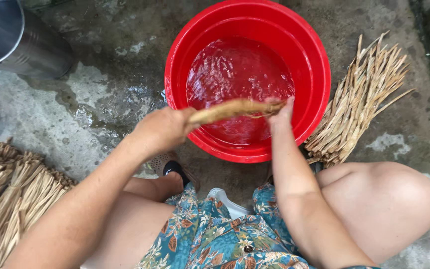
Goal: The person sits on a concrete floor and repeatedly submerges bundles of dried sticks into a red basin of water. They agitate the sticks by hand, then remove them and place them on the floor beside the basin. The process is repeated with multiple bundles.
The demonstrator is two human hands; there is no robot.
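Wet, patchy concrete floor (100, 107) fills the view. At 12 o'clock stands a red tub (319, 65) of rippling water. Dry straw bundles lie at 3 o'clock (359, 107) and at 8 o'clock (11, 194), seemingly not yet dipped. Over the tub's near rim, the left hand (162, 127) is closed round a damp straw bundle (230, 109); the right hand (280, 112) pinches its far end, so the wetting looks only partly done.

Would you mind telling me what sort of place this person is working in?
Probably an outdoor yard or washing spot: a wet concrete floor, a red basin of water, and bundles of dried straw-like strips lying about.
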